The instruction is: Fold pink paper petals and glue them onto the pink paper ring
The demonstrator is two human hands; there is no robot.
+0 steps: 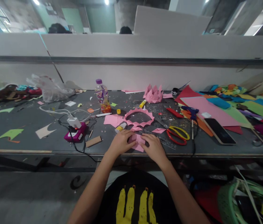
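Observation:
My left hand (pixel 122 141) and my right hand (pixel 153 145) grip opposite sides of a small pink sheet of paper (pixel 137 143) at the table's front edge, thumbs towards each other on it. The paper's outer edges are hidden under my fingers. Just beyond my hands lies a ring of folded pink paper points (pixel 150 115), with a loose folded pink piece (pixel 158 130) to its right. A glue bottle (pixel 120 128) lies by the fingers of my left hand. Farther back stands a pink paper flower-like piece (pixel 153 94).
Scissors (pixel 177 133) with red and yellow handles lie right of my hands, near a glue gun (pixel 191 111) and a phone (pixel 219 131). Coloured paper sheets (pixel 212 109) spread beyond. To the left are a drink bottle (pixel 103 97), a purple power strip (pixel 76 133) with cables and a cardboard strip (pixel 93 142).

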